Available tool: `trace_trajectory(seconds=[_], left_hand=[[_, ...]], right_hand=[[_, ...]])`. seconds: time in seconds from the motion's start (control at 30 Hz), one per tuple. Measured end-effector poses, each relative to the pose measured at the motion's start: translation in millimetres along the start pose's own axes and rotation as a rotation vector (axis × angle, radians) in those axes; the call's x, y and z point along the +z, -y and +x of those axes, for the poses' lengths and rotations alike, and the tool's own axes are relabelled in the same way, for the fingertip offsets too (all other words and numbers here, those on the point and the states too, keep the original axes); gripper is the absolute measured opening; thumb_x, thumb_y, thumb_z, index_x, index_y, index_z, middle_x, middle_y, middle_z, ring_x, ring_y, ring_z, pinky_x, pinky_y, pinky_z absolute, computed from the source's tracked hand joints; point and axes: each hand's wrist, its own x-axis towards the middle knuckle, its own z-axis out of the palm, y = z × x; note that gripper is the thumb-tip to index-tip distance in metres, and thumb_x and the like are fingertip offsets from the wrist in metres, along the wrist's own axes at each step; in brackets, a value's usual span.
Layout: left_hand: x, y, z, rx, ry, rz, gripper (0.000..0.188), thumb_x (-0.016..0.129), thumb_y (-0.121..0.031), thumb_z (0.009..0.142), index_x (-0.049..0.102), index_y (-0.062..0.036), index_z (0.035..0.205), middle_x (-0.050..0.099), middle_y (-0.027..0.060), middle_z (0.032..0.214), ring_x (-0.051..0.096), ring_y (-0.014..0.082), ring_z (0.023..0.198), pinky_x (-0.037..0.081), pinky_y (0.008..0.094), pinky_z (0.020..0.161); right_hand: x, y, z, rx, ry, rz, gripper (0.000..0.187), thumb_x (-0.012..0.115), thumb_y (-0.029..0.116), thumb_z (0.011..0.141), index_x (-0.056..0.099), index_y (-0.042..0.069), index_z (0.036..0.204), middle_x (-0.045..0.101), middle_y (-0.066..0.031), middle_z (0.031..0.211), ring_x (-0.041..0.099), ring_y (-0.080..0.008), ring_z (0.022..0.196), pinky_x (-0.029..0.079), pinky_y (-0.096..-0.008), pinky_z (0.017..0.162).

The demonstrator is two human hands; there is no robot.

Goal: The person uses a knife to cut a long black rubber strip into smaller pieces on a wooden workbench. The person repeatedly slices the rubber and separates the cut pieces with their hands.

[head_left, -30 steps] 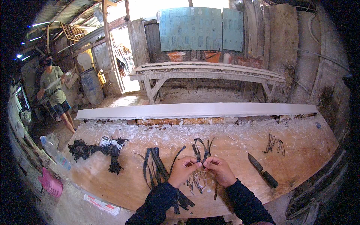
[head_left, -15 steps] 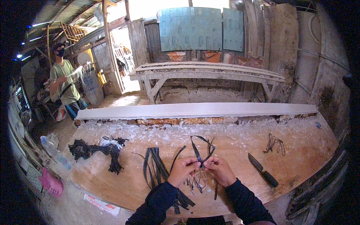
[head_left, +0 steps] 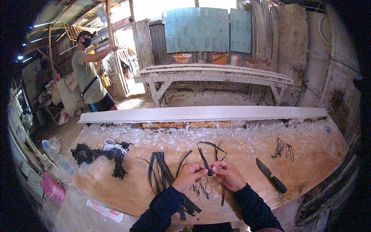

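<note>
Lower centre, the left hand [head_left: 189,178] and right hand [head_left: 229,176] both pinch the strip [head_left: 204,157]. It rises up-frame between them, leaning slightly left.

Black leads up front: a thin, looped flat black strip [head_left: 203,155], a sheaf of long flat black strips [head_left: 166,172], a frizzy black cord bundle [head_left: 118,166] flashing a hank of white cord [head_left: 111,145], and a long black-handled knife [head_left: 276,183], all dark against the broad tan wooden tabletop [head_left: 239,154], flecked and streaked white! Beyond runs a long white beam [head_left: 205,114], then round orange buckets [head_left: 219,59] and a flat pale-blue panel [head_left: 197,33] patterned with rows of darker rounded blocks, while lower left, a pink plastic basket [head_left: 54,190] blazes away.
</note>
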Motion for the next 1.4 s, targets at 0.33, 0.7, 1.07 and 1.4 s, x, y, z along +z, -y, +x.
trace_trajectory(seconds=[0.33,0.7,1.07,1.4], left_hand=[[6,-5,-1,0.029,-0.008,-0.069,0.011,0.061,-0.011,0.080,0.054,-0.0060,0.087,0.052,-0.0024,0.066,0.041,0.0023,0.046,0.032,0.0155,0.038],[7,-4,-1,0.086,-0.021,-0.068,0.011,0.062,-0.009,0.079,0.051,-0.0075,0.082,0.050,-0.0033,0.066,0.039,0.0019,0.046,0.026,0.0161,0.037],[4,-5,-3,-0.017,-0.040,-0.093,0.011,0.061,-0.013,0.080,0.056,-0.0039,0.084,0.057,0.0008,0.071,0.056,0.0079,0.060,0.046,0.0190,0.050],[8,-7,-2,0.124,-0.065,0.049,0.014,0.060,-0.013,0.081,0.057,0.0000,0.080,0.060,0.0057,0.077,0.057,0.0105,0.066,0.050,0.0228,0.054]], right_hand=[[-3,1,0,-0.010,0.039,-0.021,0.010,0.064,0.010,0.076,0.058,0.005,0.083,0.059,-0.0052,0.091,0.054,-0.0109,0.080,0.042,-0.0235,0.070],[-1,0,-1,-0.100,0.009,-0.248,0.009,0.065,0.011,0.076,0.058,0.006,0.076,0.060,-0.0020,0.079,0.054,-0.0089,0.072,0.042,-0.0228,0.066],[-2,-4,1,-0.156,0.008,-0.264,0.009,0.065,0.012,0.076,0.058,0.006,0.079,0.060,0.0000,0.075,0.053,-0.0076,0.070,0.042,-0.0213,0.065],[-5,-9,3,-0.220,-0.018,-0.322,0.008,0.064,0.008,0.076,0.058,0.004,0.080,0.060,-0.0011,0.076,0.055,-0.0085,0.069,0.043,-0.0214,0.063]])
